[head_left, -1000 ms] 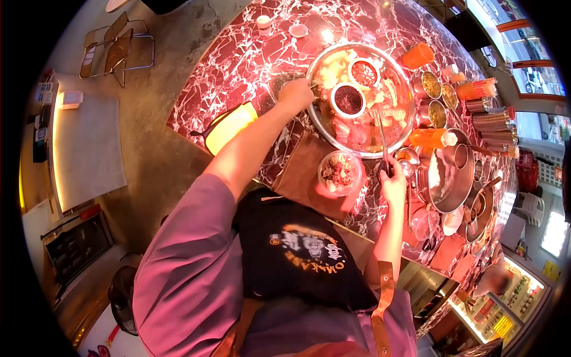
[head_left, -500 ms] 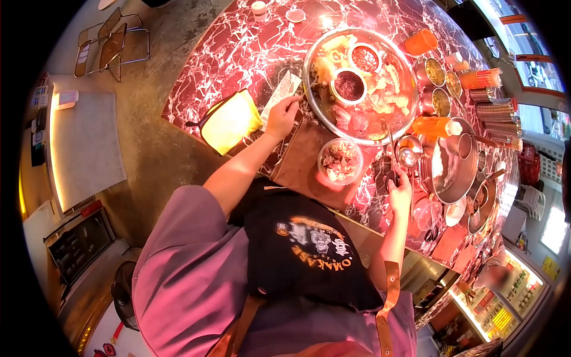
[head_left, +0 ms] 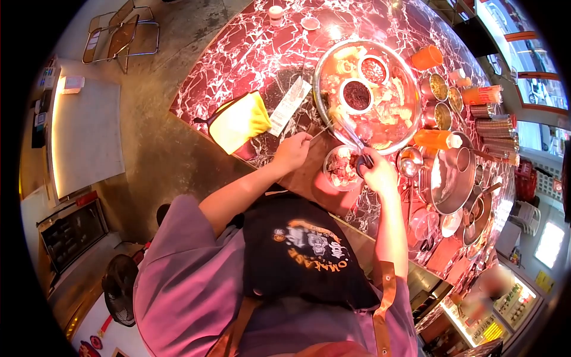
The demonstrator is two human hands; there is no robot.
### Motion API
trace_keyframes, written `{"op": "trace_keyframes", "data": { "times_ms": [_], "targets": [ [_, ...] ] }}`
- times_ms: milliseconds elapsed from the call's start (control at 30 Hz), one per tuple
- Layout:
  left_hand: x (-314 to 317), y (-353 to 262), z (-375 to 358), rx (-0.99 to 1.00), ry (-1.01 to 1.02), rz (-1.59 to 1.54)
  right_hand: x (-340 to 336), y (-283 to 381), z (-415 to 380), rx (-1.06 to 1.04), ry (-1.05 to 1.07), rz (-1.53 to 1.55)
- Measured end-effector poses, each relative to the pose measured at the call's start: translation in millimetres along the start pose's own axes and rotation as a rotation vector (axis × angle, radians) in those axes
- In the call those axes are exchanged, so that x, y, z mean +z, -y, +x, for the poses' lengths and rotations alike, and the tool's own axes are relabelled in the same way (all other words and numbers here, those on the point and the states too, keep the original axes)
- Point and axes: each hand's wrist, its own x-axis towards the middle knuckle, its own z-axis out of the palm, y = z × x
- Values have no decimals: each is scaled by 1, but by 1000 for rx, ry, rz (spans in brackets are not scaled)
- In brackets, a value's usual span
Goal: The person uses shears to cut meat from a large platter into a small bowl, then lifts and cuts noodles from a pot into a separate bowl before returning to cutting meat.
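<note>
My right hand [head_left: 379, 171] grips scissors [head_left: 352, 135] by their dark handles, with the blades reaching over the near rim of a large round metal tray [head_left: 317, 98]. Pieces of food and two small bowls of sauce or seasoning, one dark [head_left: 357, 96] and one red [head_left: 373, 70], sit in that tray. My left hand [head_left: 292, 152] is closed in a pinch on a thin stick-like thing [head_left: 320, 132] that slants toward the tray's edge. Between my hands, a clear bowl [head_left: 341, 168] of cut pieces stands close below the scissors, partly behind my right hand.
A yellow pouch [head_left: 241, 121] and a printed paper strip [head_left: 290, 107] lie left of the tray. On the right are an orange bottle [head_left: 437, 139], a ladle [head_left: 410, 161], a large pan [head_left: 446, 199] and several metal cups of seasoning [head_left: 439, 87].
My right hand has moved left and up with the scissors, from beside the ladle to the tray's near rim. My left hand has drawn back from the paper strip toward my body.
</note>
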Motion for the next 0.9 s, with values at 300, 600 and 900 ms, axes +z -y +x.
{"op": "trace_keyframes", "data": {
  "times_ms": [300, 600, 900],
  "targets": [
    [-91, -60, 77, 61, 45, 608, -58, 28, 60, -103, -8, -225],
    [-77, -113, 184, -42, 287, 879, -91, 107, 167, -275, 205, -872],
    [-20, -16, 143, -74, -58, 276, -87, 53, 161, -533, 11, -766]
  ]
}}
